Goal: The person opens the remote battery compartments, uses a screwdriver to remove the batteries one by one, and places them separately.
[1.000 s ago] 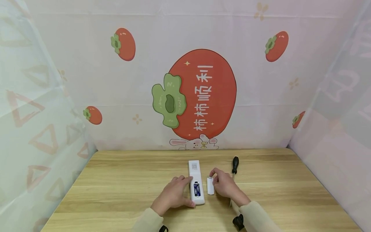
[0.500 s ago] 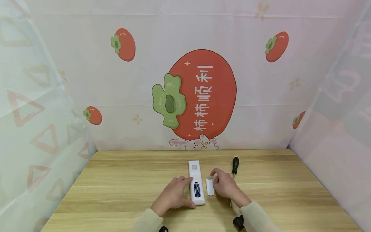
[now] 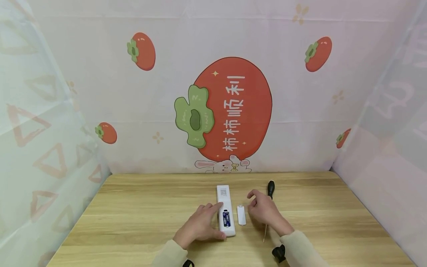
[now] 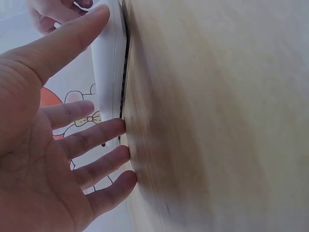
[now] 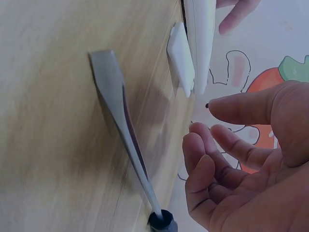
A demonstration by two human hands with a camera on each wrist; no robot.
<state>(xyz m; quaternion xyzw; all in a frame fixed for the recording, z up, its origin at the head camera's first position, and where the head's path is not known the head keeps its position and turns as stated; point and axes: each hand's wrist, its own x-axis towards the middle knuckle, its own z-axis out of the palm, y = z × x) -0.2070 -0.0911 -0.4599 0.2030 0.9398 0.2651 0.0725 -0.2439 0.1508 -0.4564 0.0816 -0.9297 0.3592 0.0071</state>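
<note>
A white remote control (image 3: 223,199) lies back side up on the table, two dark blue batteries (image 3: 227,219) in its uncovered compartment. My left hand (image 3: 200,224) rests against its left side with straight, spread fingers; the thumb touches the near end and the index fingertip the upper left edge. To the right of the remote lies the white battery cover (image 3: 241,216), apart from it. My right hand (image 3: 266,212) hovers just right of the cover, fingers loosely bent and holding nothing. Beneath and behind that hand is a screwdriver (image 3: 271,188) with a black handle, its flat blade (image 5: 107,72) plain in the right wrist view.
The wooden table (image 3: 150,207) reaches back to a cloth wall (image 3: 300,122) printed with persimmons. Cloth side walls (image 3: 50,122) stand left and right of it. A black wrist strap (image 3: 278,253) shows by the right sleeve.
My right hand has moved away from the battery cover, to the right and over the screwdriver. The cover has shifted slightly toward me. My left hand stays at the remote.
</note>
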